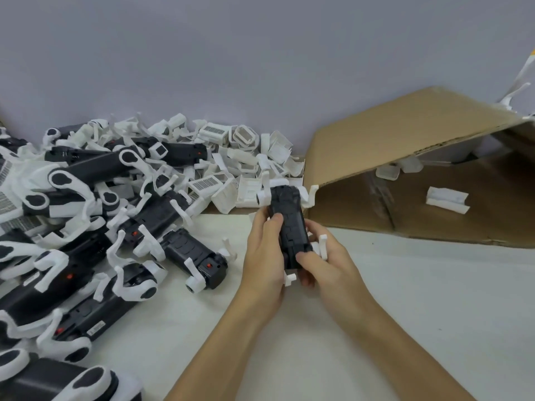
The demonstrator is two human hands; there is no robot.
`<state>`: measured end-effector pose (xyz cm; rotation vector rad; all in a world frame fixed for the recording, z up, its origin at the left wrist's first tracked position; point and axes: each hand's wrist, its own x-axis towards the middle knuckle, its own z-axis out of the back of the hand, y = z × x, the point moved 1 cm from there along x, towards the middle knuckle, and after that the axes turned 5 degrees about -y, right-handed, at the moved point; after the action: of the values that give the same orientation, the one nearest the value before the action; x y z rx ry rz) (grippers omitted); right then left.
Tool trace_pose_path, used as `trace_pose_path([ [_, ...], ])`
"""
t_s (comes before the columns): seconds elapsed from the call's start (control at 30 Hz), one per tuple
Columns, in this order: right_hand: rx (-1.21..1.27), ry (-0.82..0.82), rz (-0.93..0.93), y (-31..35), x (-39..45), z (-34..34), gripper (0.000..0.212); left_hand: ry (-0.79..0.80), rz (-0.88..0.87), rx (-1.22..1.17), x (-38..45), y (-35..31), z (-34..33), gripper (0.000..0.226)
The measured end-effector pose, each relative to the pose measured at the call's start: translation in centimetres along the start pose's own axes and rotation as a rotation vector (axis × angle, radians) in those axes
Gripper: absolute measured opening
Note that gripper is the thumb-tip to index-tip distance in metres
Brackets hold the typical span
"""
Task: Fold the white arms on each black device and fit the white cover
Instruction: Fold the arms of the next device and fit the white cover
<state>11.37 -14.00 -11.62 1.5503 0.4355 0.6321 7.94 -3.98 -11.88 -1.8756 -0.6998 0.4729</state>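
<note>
The left hand (265, 250) and right hand (324, 263) both grip one black device (289, 224) above the tabletop (405, 299), its long axis running away from the person, white arms (309, 195) splayed at its far end. Barcode labels on the white covers (246, 157) are unreadable.

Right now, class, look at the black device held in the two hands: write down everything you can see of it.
The black device is a long, narrow body of what looks like matte plastic, held above the pale table, its long axis pointing away from the person. White arms stick out at its far end and more show near its close end, so they are not all folded. No white cover is on it. The left hand grips its left side and the right hand its right.
</note>
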Motion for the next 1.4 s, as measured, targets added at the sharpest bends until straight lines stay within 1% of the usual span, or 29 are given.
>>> trace_pose_path([
  [0.27, 0.036, 0.020, -0.003, -0.1, 0.1, 0.2, 0.053, 0.022, -0.009, 0.023, -0.3, -0.4, -0.1, 0.027],
  [0.47, 0.009, -0.006, 0.035, -0.1, 0.0, 0.0, 0.046, 0.027, -0.038, 0.040, -0.3, -0.5, -0.2, 0.030],
  [0.57, -0.013, -0.010, 0.041, 0.0, 0.0, -0.1, 0.049, 0.033, -0.030, 0.045, -0.4, -0.5, -0.2, 0.032],
  [0.77, 0.063, 0.032, 0.023, -0.1, 0.1, 0.0, 0.050, 0.038, -0.012, 0.012, -0.3, -0.7, -0.2, 0.031],
  [0.93, 0.071, 0.042, 0.016, -0.4, 0.1, 0.2, 0.053, 0.033, -0.012, 0.004, -0.3, -0.6, -0.2, 0.030],
  [1.13, 0.068, 0.024, 0.048, 0.1, -0.2, 0.0, 0.045, 0.012, -0.020, 0.024, -0.2, -0.4, -0.1, 0.028],
  [1.2, 0.054, 0.000, 0.052, 0.3, -0.3, 0.0, 0.047, -0.007, -0.016, 0.030, -0.1, -0.4, 0.1, 0.030],
  [1.27, 0.003, -0.061, 0.078, 0.2, -0.3, -0.1, 0.052, -0.032, -0.012, 0.034, -0.2, -0.5, 0.1, 0.027],
  [1.33, -0.038, -0.165, 0.120, 0.1, -0.3, 0.0, 0.046, -0.090, -0.023, 0.080, -0.2, -0.7, 0.3, 0.022],
  [1.4, -0.094, -0.272, 0.201, 0.1, -0.3, 0.1, 0.042, -0.119, -0.041, 0.100, -0.1, -1.2, 0.6, 0.016],
])
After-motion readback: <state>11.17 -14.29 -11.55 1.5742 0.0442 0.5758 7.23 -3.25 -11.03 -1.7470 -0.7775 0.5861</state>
